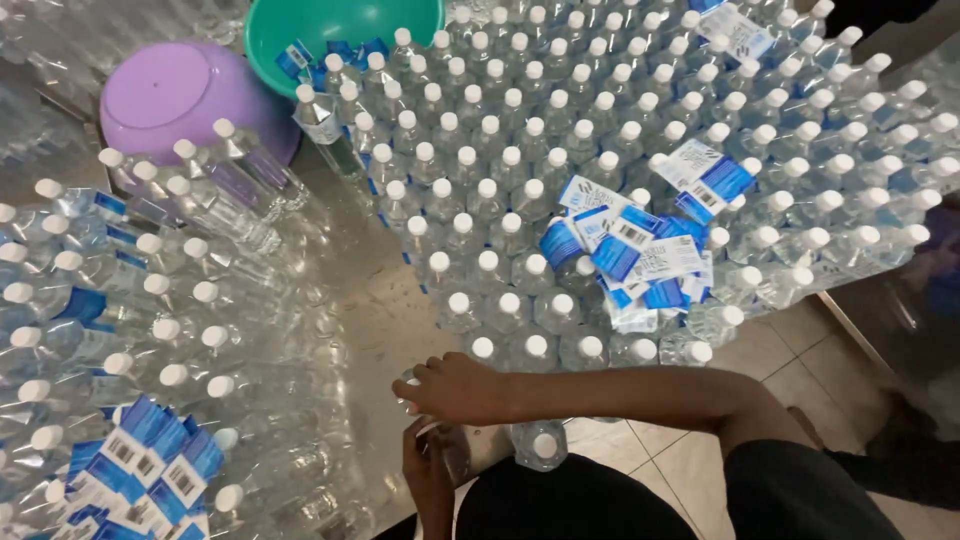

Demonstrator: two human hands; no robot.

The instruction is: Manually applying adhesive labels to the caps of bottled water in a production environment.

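My right hand [452,387] reaches in from the right, fingers closed over the top of a clear plastic bottle [408,392] at the near edge of the metal surface. Just below it, my left hand [428,478] grips the body of a clear bottle [458,455]; whether it is the same bottle I cannot tell. Another white-capped bottle [541,445] stands beside my right forearm. Ahead stands a dense block of upright capped bottles [500,200], with a pile of blue and white labels [640,255] lying on their caps.
A purple basin [170,95] and a green basin [340,25] sit at the back left. More bottles [120,330] crowd the left side, with blue and white labels [150,470] stacked at the lower left. Bare metal surface [375,310] runs between the groups. Tiled floor [700,470] lies at the right.
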